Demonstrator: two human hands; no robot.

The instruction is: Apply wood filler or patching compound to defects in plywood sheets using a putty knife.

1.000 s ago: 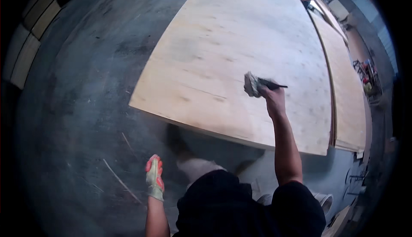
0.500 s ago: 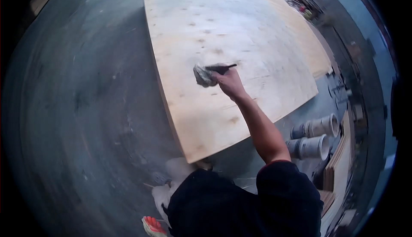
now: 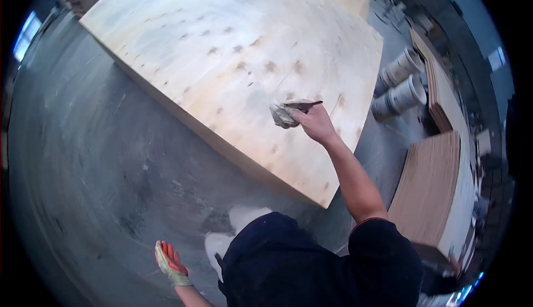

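Note:
My bare right hand (image 3: 318, 125) is closed round a dark, thin, scraper-like tool (image 3: 304, 106) above the plywood sheet (image 3: 222, 107). A crumpled grey-white lump (image 3: 283, 116) sits at the tool's left, beside my fingers; whether it is putty or cloth I cannot make out. The pale plywood shows brown knots and thin cracks, and is the top of a thick stack or panel. Low on the left, my left hand (image 3: 172, 263) wears a pale glove with orange-red on the fingers. It hangs open over the floor, with nothing seen in it.
Two stained buckets (image 3: 401, 97) lie or stand to the right of the plywood. Nearer on the right is a stack of brown-edged boards (image 3: 427, 182). Grey concrete floor (image 3: 139, 168) stretches along the left. Just beneath me are my pale trouser legs (image 3: 244, 216).
My view has swung, so the plywood now slants across it, with the buckets and board stack further in. My right hand keeps its hold on the tool. More of the gloved left hand shows.

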